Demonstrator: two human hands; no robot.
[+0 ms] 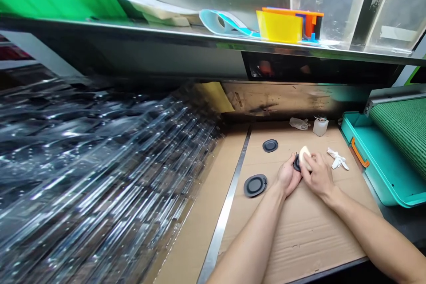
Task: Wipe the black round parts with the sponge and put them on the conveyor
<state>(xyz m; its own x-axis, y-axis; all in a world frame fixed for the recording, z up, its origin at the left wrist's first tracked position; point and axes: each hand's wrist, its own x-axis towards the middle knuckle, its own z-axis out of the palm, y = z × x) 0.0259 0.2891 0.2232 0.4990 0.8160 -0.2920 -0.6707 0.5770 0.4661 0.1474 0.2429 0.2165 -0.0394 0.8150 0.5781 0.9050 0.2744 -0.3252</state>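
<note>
A small black part (296,163), partly hidden by fingers, sits in the left hand (288,176) above the right-hand side of a brown cardboard sheet (313,230). The left hand is curled around it from below. The right hand (317,175) has its thumb and fingers closed on a cream-coloured, rounded pad (304,155), which is set against the part; the two hands meet there. The step in hand looks like working the pad over the part's surface. The next move seems to call for a steady left hold and light, even pressure from the right.

To the left lie two flat, black, rounded pieces with raised rings, one farther (270,145) and one nearer (255,185). Just right of the hands is a crumpled white scrap (337,159); beyond it stand a translucent white square bottle (320,127) and, beside that, a crumpled clear wrapper (299,123). Farther right is a teal plastic tray (382,188) with an orange handle (359,152). Blurred clear plastic packaging (116,186) fills the left.

No brand or writing can be read; the white strip (399,33) at far right shows no legible text.
</note>
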